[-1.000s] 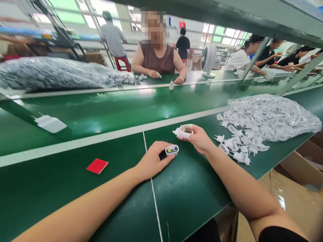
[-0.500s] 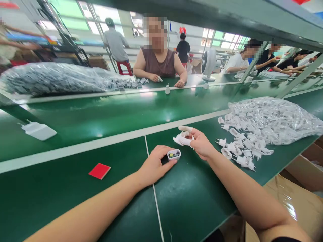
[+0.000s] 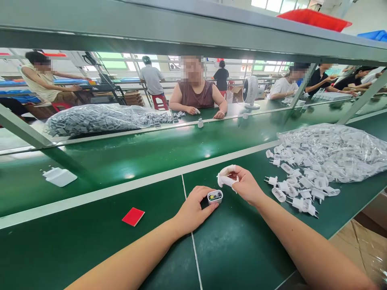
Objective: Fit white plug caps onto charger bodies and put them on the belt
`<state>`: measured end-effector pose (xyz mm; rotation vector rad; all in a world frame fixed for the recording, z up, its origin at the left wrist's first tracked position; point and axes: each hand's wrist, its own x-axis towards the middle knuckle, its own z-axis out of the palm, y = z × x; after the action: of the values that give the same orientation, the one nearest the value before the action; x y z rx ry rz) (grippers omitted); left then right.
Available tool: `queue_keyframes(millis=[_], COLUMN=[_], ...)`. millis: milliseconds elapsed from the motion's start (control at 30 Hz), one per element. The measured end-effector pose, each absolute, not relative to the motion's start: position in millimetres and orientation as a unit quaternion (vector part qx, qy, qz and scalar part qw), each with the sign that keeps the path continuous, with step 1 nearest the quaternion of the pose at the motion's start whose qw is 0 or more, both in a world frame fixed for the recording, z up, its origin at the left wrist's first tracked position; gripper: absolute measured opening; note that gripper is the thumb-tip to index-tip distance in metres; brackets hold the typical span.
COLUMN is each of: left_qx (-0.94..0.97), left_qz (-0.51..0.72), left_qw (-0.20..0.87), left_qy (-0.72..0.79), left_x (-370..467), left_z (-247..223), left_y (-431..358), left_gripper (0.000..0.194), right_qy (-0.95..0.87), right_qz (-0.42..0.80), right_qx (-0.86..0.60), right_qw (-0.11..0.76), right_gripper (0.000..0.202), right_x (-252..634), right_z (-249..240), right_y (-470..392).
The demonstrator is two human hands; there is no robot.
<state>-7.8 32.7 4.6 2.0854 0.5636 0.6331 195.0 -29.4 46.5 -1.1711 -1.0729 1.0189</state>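
Note:
My left hand (image 3: 196, 209) rests on the green bench and grips a white charger housing (image 3: 215, 197) between thumb and fingers; its open end faces up and shows parts inside. To the right and a little farther off, my right hand (image 3: 238, 182) is raised, with white covers on its fingertips. Thumb and fingers there are curled together round a small white plug piece (image 3: 223, 180), partly hidden by them. A pile of white plug pieces (image 3: 298, 189) lies to the right of my right hand. Left of my left hand lies a red square (image 3: 133, 216).
A clear plastic bag of white pieces (image 3: 347, 149) lies at the right. On the green belt (image 3: 151, 161) are a white charger (image 3: 59, 177) and another upright one (image 3: 200, 123). A person (image 3: 198, 94) sits opposite, near another filled bag (image 3: 99, 121). A metal shelf (image 3: 193, 32) crosses above.
The view has tilted up and shifted left, so the bench contents appear lower and farther right. My right hand's fingers have curled closer together. My left hand still holds the housing.

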Motion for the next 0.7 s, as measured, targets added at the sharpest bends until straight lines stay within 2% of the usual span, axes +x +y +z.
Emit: queue_keyframes(millis=[133, 200, 500, 700], left_qx=[0.839, 0.840, 0.840, 0.837], left_qz=[0.258, 0.259, 0.252, 0.246], left_qw=[0.425, 0.423, 0.425, 0.433], left_qy=[0.222, 0.222, 0.227, 0.229], left_x=[-8.1, -8.2, -7.9, -9.2], left_z=[4.8, 5.5, 9.2, 8.4], left_y=[33.1, 32.7, 31.7, 31.7], left_gripper=[0.025, 0.025, 0.023, 0.025], right_qy=[-0.429, -0.424, -0.456, -0.488], right_qz=[0.429, 0.426, 0.395, 0.356], right_qx=[-0.515, -0.517, -0.541, -0.586], right_qw=[0.606, 0.609, 0.586, 0.540], right_gripper=[0.051, 0.056, 0.041, 0.030], right_x=[196.4, 196.0, 193.7, 194.2], right_z=[41.2, 40.7, 39.0, 37.6], right_y=[-26.8, -26.7, -28.3, -31.8])
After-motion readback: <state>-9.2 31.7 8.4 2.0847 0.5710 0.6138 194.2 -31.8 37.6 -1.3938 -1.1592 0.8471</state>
